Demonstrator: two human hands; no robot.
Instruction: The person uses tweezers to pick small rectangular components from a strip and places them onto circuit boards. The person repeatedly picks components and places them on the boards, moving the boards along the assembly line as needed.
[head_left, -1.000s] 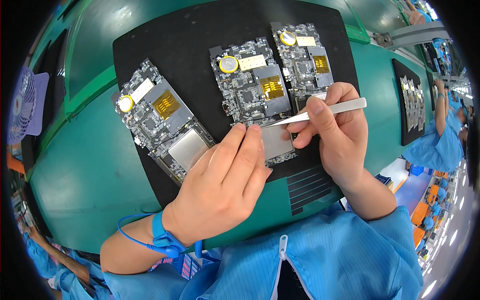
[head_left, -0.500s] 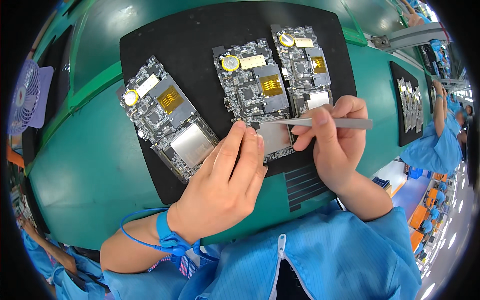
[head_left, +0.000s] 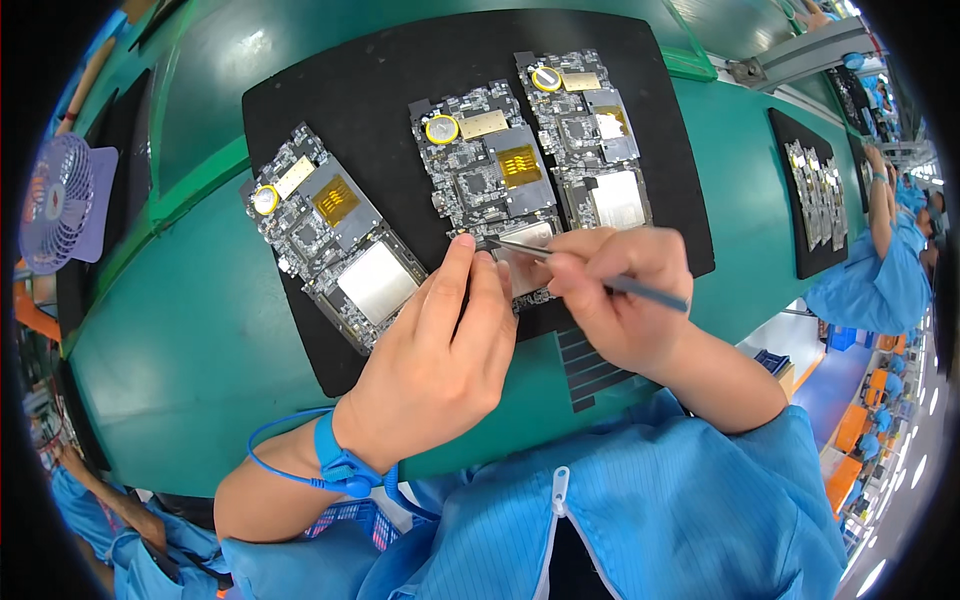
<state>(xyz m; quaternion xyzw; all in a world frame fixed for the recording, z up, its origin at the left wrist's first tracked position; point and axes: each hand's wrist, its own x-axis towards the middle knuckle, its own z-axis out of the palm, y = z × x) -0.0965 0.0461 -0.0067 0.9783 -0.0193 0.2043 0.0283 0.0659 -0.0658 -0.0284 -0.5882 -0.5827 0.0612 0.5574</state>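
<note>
The black mat (head_left: 400, 90) is crowded across its middle: the left circuit board (head_left: 335, 250), the middle circuit board (head_left: 485, 180) and the right circuit board (head_left: 590, 150) lie side by side with only narrow strips of mat between them. The left hand (head_left: 440, 360) and the right hand (head_left: 620, 300) with its tweezers (head_left: 590, 275) block the near end of the middle board. Bare mat runs along the far edge, and open green bench (head_left: 170, 360) lies to the near left. A small fan (head_left: 65, 205) stands at the far left.
</note>
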